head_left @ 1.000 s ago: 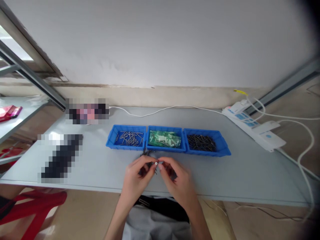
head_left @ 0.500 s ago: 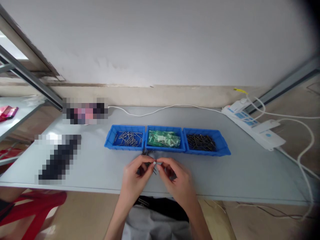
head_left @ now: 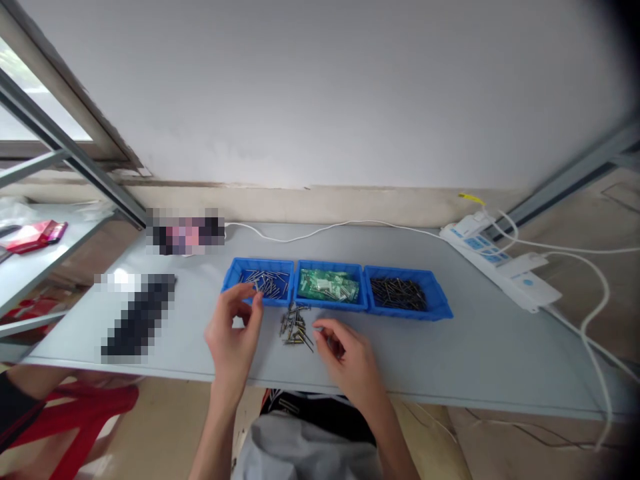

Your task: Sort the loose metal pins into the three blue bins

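My left hand (head_left: 234,327) hovers at the front edge of the left blue bin (head_left: 227,275), which holds loose silver nails or screws (head_left: 267,283). Its thumb and forefinger are pinched together; whatever is between them is too small to make out. My right hand (head_left: 347,353) is above the table, right of a small pile of dark and brassy screw-like pieces (head_left: 295,327). The thumb and forefinger there nearly meet, the other fingers curl under, and any object in them cannot be made out.
The middle blue bin (head_left: 298,293) holds pale parts in green-tinted plastic. Dark screws (head_left: 397,293) fill the right blue bin (head_left: 440,303). A white power strip (head_left: 495,263) with cables lies at the right; blurred-out dark items lie at the left. Another person's arm (head_left: 45,383) shows at lower left.
My hands were together over the pile around a small white-ended piece; now they are apart. The left moved left and up to the left bin. The pile shows more fully.
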### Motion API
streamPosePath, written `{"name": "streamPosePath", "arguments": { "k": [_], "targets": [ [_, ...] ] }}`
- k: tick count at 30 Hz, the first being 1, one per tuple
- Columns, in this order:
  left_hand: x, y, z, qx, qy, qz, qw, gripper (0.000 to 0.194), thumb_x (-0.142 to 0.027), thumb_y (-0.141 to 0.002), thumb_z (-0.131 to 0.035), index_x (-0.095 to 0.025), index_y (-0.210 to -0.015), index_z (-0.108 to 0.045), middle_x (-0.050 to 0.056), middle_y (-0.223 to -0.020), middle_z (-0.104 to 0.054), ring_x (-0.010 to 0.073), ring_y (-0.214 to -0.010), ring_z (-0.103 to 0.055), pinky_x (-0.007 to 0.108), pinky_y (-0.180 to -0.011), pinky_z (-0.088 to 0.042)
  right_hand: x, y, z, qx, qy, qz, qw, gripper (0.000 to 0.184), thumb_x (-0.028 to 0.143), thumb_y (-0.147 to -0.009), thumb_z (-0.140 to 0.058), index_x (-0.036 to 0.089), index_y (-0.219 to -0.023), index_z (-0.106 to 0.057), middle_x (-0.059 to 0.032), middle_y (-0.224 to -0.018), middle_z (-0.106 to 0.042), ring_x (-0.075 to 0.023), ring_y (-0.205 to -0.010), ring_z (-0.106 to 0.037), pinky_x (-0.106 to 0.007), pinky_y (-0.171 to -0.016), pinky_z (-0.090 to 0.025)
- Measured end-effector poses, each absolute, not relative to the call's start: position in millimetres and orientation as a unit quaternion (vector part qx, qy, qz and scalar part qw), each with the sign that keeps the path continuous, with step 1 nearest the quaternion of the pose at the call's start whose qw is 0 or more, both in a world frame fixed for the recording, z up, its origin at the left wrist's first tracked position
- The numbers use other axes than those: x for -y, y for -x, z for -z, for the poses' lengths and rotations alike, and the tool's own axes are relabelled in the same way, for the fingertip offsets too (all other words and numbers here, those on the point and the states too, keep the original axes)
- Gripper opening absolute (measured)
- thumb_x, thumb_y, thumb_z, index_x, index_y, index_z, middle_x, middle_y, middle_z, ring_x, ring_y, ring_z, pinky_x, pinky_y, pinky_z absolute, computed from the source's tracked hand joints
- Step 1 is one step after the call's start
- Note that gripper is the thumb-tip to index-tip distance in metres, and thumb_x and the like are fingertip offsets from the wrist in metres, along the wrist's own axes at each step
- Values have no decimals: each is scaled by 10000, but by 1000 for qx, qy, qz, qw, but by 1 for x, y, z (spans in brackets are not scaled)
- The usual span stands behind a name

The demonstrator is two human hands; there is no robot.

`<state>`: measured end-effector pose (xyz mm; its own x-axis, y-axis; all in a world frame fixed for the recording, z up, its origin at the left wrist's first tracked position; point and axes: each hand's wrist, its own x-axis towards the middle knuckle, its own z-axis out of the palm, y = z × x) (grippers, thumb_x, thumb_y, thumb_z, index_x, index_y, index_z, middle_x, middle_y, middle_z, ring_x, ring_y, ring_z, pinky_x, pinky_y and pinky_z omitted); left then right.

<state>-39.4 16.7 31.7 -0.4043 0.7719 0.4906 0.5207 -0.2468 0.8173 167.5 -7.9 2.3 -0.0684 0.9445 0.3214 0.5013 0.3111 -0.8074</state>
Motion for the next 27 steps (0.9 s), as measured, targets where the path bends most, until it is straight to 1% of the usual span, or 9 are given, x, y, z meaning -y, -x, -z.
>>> {"name": "streamPosePath", "arguments": {
  "k": [3,6,8,10,14,18,21,25,27],
  "targets": [
    [-34,47,-42,-621,-575,-528,63,218,-329,-1005,-720,-213,-1189,-719,-6,-934,-769,71,-571,-580,197,-596,-487,7,-168,1,688,530,-261,421,163,276,-1043,-599,231,-1052,-755,8,-764,-727,-124,-583,-596,-223,-557,-474],
    [-33,48,-40,-629,-569,-528,24,178,-320,-1035,-664,-204,-1130,-758,-36,-759,-708,81,-536,-527,199,-576,-449,7,-169,6,693,528,-264,414,152,276,-1049,-605,233,-1067,-750,16,-761,-715,-123,-581,-596,-228,-567,-470],
    [-22,47,-31,-631,-553,-543,27,180,-309,-1057,-626,-199,-1078,-767,-45,-677,-670,91,-528,-532,198,-554,-427,8,-168,8,705,525,-256,403,128,276,-1038,-628,234,-1063,-746,26,-738,-690,-126,-576,-592,-234,-567,-460],
    [-9,46,-19,-628,-561,-536,65,178,-293,-1056,-611,-196,-1057,-760,-52,-639,-654,96,-516,-548,195,-543,-432,8,-167,7,724,529,-238,373,80,275,-1018,-662,240,-1018,-734,38,-709,-654,-133,-583,-596,-244,-575,-451],
    [6,47,-3,-621,-613,-474,116,170,-270,-1042,-620,-200,-1044,-775,-62,-622,-669,85,-481,-539,186,-554,-450,11,-163,2,763,538,-180,309,97,281,-991,-700,247,-905,-671,24,-774,-666,-155,-656,-632,-270,-630,-453],
    [0,49,-3,-616,-628,-459,126,194,-268,-1046,-605,-198,-1052,-786,-57,-622,-670,92,-486,-538,192,-554,-446,14,-160,1,776,536,-136,304,121,265,-1011,-646,248,-893,-625,-3,-835,-686,-177,-731,-665,-282,-683,-477],
    [-5,49,-4,-613,-643,-440,132,202,-258,-1054,-596,-200,-1046,-789,-41,-659,-700,97,-508,-558,200,-564,-446,16,-160,3,773,539,-125,310,150,233,-1024,-604,250,-875,-599,-9,-832,-681,-178,-729,-672,-286,-686,-479],
    [-5,50,-3,-595,-670,-427,124,187,-248,-1054,-609,-206,-1044,-791,-32,-693,-727,96,-515,-558,204,-566,-437,14,-160,4,766,542,-117,325,87,240,-1039,-566,245,-989,-637,-5,-808,-669,-174,-671,-654,-287,-655,-475],
    [-5,49,-3,-593,-672,-426,122,195,-253,-1058,-603,-203,-1040,-791,-28,-694,-729,96,-516,-561,202,-565,-437,12,-159,3,762,545,-120,328,97,250,-1042,-559,241,-1026,-655,-2,-797,-665,-168,-635,-635,-286,-632,-469]
  ]
}}
